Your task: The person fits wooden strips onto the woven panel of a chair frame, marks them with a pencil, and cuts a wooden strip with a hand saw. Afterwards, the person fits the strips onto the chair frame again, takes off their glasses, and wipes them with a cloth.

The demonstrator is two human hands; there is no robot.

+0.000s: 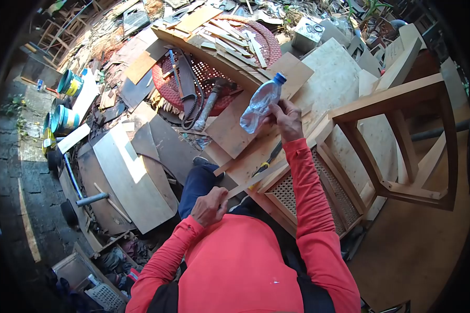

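My right hand (287, 117) is closed around a crumpled clear plastic bottle (259, 104) with a blue cap, tilted with the cap up. In my left hand (210, 205), closed near my lap, is one end of a thin wooden strip (256, 180). The strip slants up to the right, toward the chair's edge. A wooden chair frame (389, 96) with woven cane panels (284, 195) lies beside my right arm. Between the strip and the board under it shows a yellow-and-black tool (265, 166), whose kind I cannot make out.
Ahead, a hammer (209, 107) and many wood offcuts (235, 39) rest on a round red woven piece (266, 41). Plywood sheets (133, 177) lie at left, near blue tubs (65, 120). A large pale board (329, 68) leans behind the chair.
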